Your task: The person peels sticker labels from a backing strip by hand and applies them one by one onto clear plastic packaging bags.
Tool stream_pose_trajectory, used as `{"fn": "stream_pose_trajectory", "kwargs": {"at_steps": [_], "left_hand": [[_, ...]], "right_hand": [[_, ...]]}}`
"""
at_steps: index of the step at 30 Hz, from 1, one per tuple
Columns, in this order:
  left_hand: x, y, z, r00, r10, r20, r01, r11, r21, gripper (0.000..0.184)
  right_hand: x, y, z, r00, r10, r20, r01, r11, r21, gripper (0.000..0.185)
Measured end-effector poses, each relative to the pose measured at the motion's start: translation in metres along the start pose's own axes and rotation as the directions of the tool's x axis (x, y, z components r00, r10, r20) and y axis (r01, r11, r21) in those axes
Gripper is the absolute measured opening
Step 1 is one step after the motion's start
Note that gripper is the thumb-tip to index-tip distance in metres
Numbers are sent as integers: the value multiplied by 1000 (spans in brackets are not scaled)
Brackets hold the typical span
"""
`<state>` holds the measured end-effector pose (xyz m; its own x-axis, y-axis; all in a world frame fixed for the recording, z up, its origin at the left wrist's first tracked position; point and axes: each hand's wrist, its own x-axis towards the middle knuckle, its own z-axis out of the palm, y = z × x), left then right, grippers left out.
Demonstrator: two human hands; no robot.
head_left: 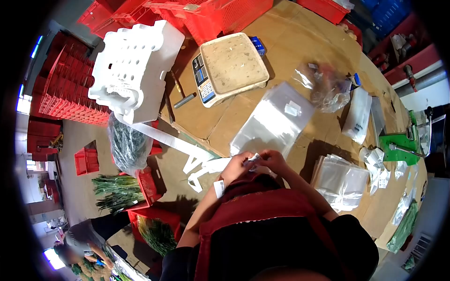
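My left hand (236,167) and my right hand (273,161) are close together in front of the apron. Both have their fingers closed on a small white printed label (254,158). A long white label strip (172,139) hangs in loops beside my left hand, its near end running up to that hand. Another label (219,188) is on my left wrist. Just beyond my hands lies a stack of clear plastic bags (269,125), with a white label (293,108) on the top one.
A scale (236,63) stands on the cardboard-covered table (323,40), beside white foam trays (136,70) and red crates (211,21). More clear bags (340,182) lie to the right. Crates of green stalks (117,189) stand on the floor left; a person (86,239) works beyond.
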<state>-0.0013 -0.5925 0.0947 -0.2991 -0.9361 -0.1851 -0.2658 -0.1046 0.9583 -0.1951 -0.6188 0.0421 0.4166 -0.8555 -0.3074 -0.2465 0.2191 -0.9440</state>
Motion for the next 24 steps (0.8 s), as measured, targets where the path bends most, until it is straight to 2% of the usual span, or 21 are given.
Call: {"fn": "stream_pose_trajectory", "kwargs": {"at_steps": [1,2,3,4,5,6,9,10,11,12,13,14,15,17,18,19,20,21,22,23,24], "left_hand": [[-1,1,-2,997,-71,19,72,997,-36,10],[-1,-4,-2,997,-72,23,73,997,-34,10],[0,-12,-2,998,-55,-44,60,989,136,11],[2,-17,-2,993,-25,-113,58,952,302,12],[1,-19,-3,992,-24,-121,60,951,302,12],[-2,-20,-4,992,-43,-116,74,956,283,13],[-5,-36,-2,988,-48,-149,73,982,172,12],[-5,-33,0,977,13,-213,-3,999,46,11],[-5,-28,-1,956,67,-284,-92,993,-76,10],[-5,-23,-8,977,17,-212,-39,994,-100,11],[-5,-20,-10,976,15,-217,-38,994,-101,11],[-3,-18,-11,980,42,-194,-59,995,-82,12],[-3,-17,-11,984,67,-167,-78,995,-64,14],[-5,-11,-8,989,-2,-149,-5,999,-45,13],[-5,-9,-7,988,-70,-135,67,997,-23,11],[-6,-8,-6,989,-68,-133,66,998,-23,11],[-7,-8,-6,986,-35,-161,37,999,12,10],[-8,-9,-5,982,-2,-188,11,999,46,9],[-10,-12,-4,982,-7,-187,15,999,42,9],[-12,-16,-4,983,-48,-177,57,997,50,10],[-10,-18,-5,983,-80,-166,92,994,62,12]], "right_hand": [[-1,-6,1,1000,2,-2,-2,1000,5,25],[1,-15,0,999,25,-44,-29,995,-99,26],[3,-22,-2,995,43,-87,-60,977,-204,27],[10,-20,-7,996,41,-84,-57,977,-207,27],[17,-14,-14,979,-115,-170,8,848,-530,29],[20,-10,-19,937,-289,-195,24,613,-790,31],[22,-15,-23,883,-385,-269,7,584,-812,29],[20,-2,-23,891,-410,-195,147,666,-731,31],[16,4,-22,892,-412,-187,154,665,-730,31],[10,9,-21,859,-509,-55,292,576,-764,30],[8,13,-22,804,-589,78,421,471,-775,29],[11,16,-24,780,-616,106,418,389,-821,28],[13,19,-25,780,-616,109,420,387,-821,28],[17,12,-25,870,-491,54,361,556,-749,17],[19,12,-32,870,-491,50,358,556,-750,17],[21,13,-44,933,-347,-94,259,829,-496,13],[23,2,-53,972,-155,-174,126,978,-166,10],[25,-10,-68,810,-428,-402,374,904,-208,12],[33,-14,-87,472,-720,-509,163,639,-752,14],[19,-64,-82,418,-575,-703,-1,774,-634,18],[19,-47,-81,423,-681,-598,-5,658,-753,18]]}}
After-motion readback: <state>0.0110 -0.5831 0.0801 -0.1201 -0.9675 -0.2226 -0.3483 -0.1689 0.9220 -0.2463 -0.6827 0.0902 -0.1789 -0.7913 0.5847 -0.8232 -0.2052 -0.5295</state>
